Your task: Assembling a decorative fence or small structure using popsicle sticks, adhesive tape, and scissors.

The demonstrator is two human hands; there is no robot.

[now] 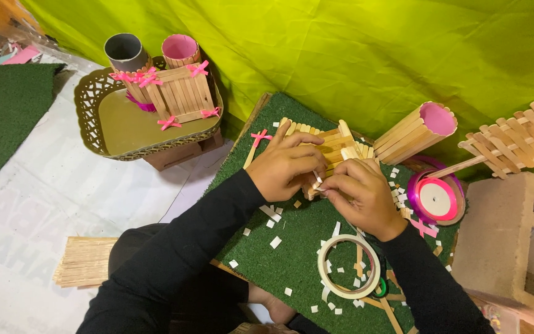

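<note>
Two hands are working here: the left hand (282,166) and the right hand (358,196) are together pinching one small stick-built box (332,148). Just below the grip, one ring of pale tape (348,266) is lying on the green mat (292,247), with too many white paper scraps (275,242) around it to count. Right of the grip, one pink ribbon spool (437,199) and one stick-clad cup (415,131) are resting. Far up-left, two tubes are standing in one finished holder (167,83) on one gold tray (103,127). Down-left, one stick bundle (84,261) is waiting.

Green turf mat (292,247), pink ribbon spool (437,199), yellow-green backdrop cloth (366,49), black sleeves (186,247).
</note>
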